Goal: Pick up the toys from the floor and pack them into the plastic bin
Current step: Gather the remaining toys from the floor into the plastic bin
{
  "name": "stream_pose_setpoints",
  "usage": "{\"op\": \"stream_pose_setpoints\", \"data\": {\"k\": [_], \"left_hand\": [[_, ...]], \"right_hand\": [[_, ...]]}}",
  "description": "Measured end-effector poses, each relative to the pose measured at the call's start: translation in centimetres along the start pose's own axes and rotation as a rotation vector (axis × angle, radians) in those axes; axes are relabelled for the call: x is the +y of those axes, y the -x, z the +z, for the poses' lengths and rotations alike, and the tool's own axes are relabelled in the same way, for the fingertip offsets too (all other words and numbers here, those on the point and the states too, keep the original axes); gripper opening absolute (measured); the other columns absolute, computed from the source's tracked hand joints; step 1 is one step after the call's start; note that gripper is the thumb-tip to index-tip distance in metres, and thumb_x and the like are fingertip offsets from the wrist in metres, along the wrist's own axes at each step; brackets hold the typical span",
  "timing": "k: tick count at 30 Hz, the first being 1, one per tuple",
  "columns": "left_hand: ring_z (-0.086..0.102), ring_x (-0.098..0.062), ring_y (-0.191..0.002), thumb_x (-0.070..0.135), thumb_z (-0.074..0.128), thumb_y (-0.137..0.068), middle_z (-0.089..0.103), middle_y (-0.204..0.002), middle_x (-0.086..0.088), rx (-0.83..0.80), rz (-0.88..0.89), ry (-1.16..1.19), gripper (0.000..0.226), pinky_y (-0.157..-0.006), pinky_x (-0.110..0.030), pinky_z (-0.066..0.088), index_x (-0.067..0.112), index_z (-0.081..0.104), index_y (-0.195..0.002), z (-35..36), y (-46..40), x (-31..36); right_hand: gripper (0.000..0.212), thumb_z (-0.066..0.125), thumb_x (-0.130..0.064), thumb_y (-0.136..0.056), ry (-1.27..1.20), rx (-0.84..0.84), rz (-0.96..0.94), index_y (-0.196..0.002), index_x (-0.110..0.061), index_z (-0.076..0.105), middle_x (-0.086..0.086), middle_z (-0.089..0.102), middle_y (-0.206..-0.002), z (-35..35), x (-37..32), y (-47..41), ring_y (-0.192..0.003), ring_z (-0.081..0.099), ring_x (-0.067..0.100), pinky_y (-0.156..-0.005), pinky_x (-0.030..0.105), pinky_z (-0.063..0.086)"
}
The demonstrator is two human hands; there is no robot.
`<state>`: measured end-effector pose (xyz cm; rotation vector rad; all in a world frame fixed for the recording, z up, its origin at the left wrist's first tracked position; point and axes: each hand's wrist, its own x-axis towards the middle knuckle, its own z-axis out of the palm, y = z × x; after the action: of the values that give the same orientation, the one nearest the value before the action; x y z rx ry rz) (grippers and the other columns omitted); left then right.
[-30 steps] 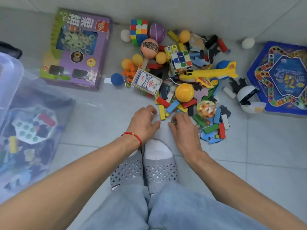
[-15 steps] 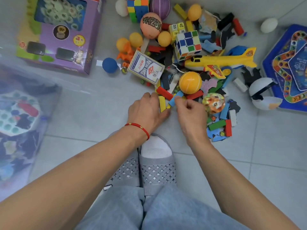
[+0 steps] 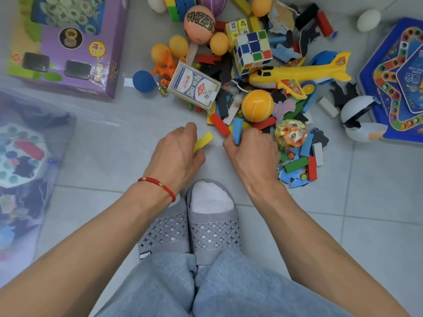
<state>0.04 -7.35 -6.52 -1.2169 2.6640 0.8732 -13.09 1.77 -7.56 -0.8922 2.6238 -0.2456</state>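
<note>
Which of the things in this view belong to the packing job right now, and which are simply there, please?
In the job:
- left hand holding a yellow block
- right hand holding a blue block
- red block, orange ball, yellow plane
- plastic bin

Just there:
- grey slippers
- red bracelet
- tiled floor

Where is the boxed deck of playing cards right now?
Head view, upper centre: the boxed deck of playing cards lies on the floor between the dark blue ball and yellow toy plane.

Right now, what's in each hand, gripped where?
Left hand: yellow block, by its near end. Right hand: blue block, by its near end.
</note>
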Motion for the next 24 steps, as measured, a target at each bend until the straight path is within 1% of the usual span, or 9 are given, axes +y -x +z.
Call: {"op": "stream_pose_setpoints", "data": {"k": [3, 5, 7, 9, 12, 15, 18, 21, 24], "left_hand": [[0.057, -0.039, -0.071, 0.009, 0.064, -0.081, 0.062, -0.076, -0.013, 0.032, 0.048, 0.116, 0.021, -0.063, -0.045, 0.049, 0.01, 0.048, -0.094, -0.6, 0.0, -0.3], [0.058, -0.039, -0.072, 0.006, 0.065, -0.083, 0.064, -0.081, -0.012, 0.026, 0.114, 0.133, 0.033, -0.066, -0.046, 0.052, 0.013, 0.051, -0.113, -0.6, -0.3, -0.4], [0.06, -0.04, -0.077, 0.0, 0.064, -0.084, 0.065, -0.089, -0.013, 0.03, 0.221, 0.071, 0.055, -0.067, -0.048, 0.053, 0.017, 0.048, -0.134, -0.3, -0.7, -0.6], [0.059, -0.042, -0.077, -0.006, 0.059, -0.084, 0.061, -0.092, -0.016, 0.041, 0.31, 0.006, 0.05, -0.062, -0.05, 0.052, 0.014, 0.056, -0.13, 0.0, -1.2, -0.5], [0.052, -0.038, -0.073, -0.003, 0.053, -0.087, 0.054, -0.093, -0.016, 0.023, 0.332, -0.05, 0.028, -0.058, -0.049, 0.048, 0.006, 0.056, -0.112, 0.3, -1.5, -0.1], [0.044, -0.031, -0.071, 0.004, 0.049, -0.085, 0.047, -0.083, -0.008, 0.01, 0.26, 0.015, 0.019, -0.056, -0.04, 0.037, 0.007, 0.045, -0.103, 0.4, -1.7, 0.7], [0.037, -0.023, -0.06, 0.012, 0.047, -0.091, 0.039, -0.07, 0.0, 0.01, 0.093, 0.133, 0.014, -0.054, -0.035, 0.022, 0.011, 0.036, -0.1, 0.8, -1.8, 1.3], [0.042, -0.027, -0.066, 0.023, 0.046, -0.094, 0.046, -0.076, -0.004, 0.02, -0.025, 0.094, 0.016, -0.058, -0.034, 0.026, 0.012, 0.037, -0.102, 1.6, -2.1, 1.7], [0.054, -0.037, -0.076, 0.041, 0.048, -0.096, 0.06, -0.089, -0.015, 0.036, -0.09, -0.018, 0.037, -0.06, -0.036, 0.031, 0.008, 0.044, -0.111, 2.0, -2.8, 2.1]], "right_hand": [[0.033, 0.058, -0.035, -0.089, -0.225, -0.058, -0.009, -0.065, -0.014, 0.05, -0.001, 0.05, -0.055, -0.5, 1.5, 1.1, -0.053, 0.046, 0.022, -0.052, 0.033, 0.027], [0.034, 0.061, -0.027, -0.086, -0.692, -0.187, 0.152, -0.06, -0.017, 0.042, -0.006, 0.036, -0.049, -1.6, 2.9, 2.3, -0.046, 0.029, 0.015, -0.048, 0.028, 0.022], [0.024, 0.06, -0.023, -0.078, -1.256, -0.39, 0.3, -0.065, -0.014, 0.042, 0.0, 0.032, -0.052, -2.9, 4.7, 3.9, -0.045, 0.024, 0.016, -0.044, 0.024, 0.018], [0.018, 0.054, -0.022, -0.069, -1.57, -0.538, 0.316, -0.069, -0.009, 0.043, 0.007, 0.034, -0.056, -4.0, 6.4, 5.2, -0.047, 0.028, 0.017, -0.04, 0.021, 0.018], [0.027, 0.052, -0.025, -0.061, -1.708, -0.645, 0.232, -0.075, -0.002, 0.053, 0.015, 0.05, -0.067, -5.2, 7.8, 5.4, -0.05, 0.04, 0.021, -0.039, 0.02, 0.02], [0.039, 0.039, -0.025, -0.072, -1.684, -0.672, 0.133, -0.088, 0.002, 0.061, 0.021, 0.057, -0.079, -6.4, 7.0, 3.6, -0.053, 0.042, 0.022, -0.039, 0.021, 0.02], [0.036, 0.045, -0.032, -0.092, -1.485, -0.548, 0.174, -0.08, -0.003, 0.063, 0.014, 0.054, -0.067, -6.8, 4.7, 1.7, -0.048, 0.04, 0.021, -0.038, 0.022, 0.018], [0.039, 0.061, -0.041, -0.097, -0.885, -0.203, 0.107, -0.069, -0.013, 0.066, -0.006, 0.058, -0.058, -5.2, 3.6, 0.8, -0.051, 0.048, 0.01, -0.045, 0.023, 0.034], [0.029, 0.062, -0.042, -0.095, -0.342, 0.064, -0.014, -0.088, -0.017, 0.075, -0.006, 0.07, -0.072, -2.8, 4.0, 1.5, -0.065, 0.06, 0.012, -0.06, 0.029, 0.046]]}}
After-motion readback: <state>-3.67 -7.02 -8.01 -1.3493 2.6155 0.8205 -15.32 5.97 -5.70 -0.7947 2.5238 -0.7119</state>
